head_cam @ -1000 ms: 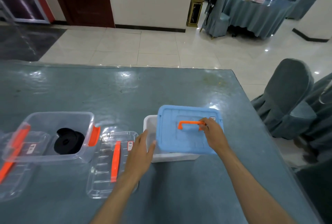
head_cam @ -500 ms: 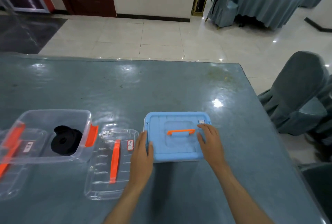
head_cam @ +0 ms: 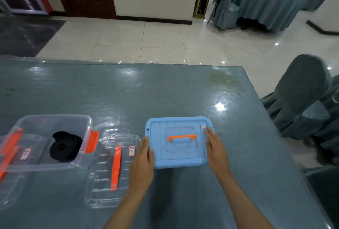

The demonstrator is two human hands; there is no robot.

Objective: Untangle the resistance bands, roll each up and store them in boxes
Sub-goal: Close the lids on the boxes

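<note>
A box with a blue lid (head_cam: 178,142) and an orange handle (head_cam: 182,137) stands closed in front of me. My left hand (head_cam: 142,162) lies flat against the lid's left edge. Pressing on the lid's right edge is my right hand (head_cam: 216,149), fingers straight. To the left stands an open clear box (head_cam: 53,124) with orange latches, and a rolled black resistance band (head_cam: 65,146) lies inside it. The clear lid (head_cam: 113,170) with an orange handle rests on the table between the two boxes.
Another clear lid with an orange strip (head_cam: 9,151) overlaps the clear box at the far left. The table (head_cam: 128,96) has a grey-blue cover under shiny plastic. Covered chairs (head_cam: 300,100) stand off its right edge.
The blue lid was tilted over the white box with my right hand at its handle. It now sits flat on the box, and both hands have moved to its side edges.
</note>
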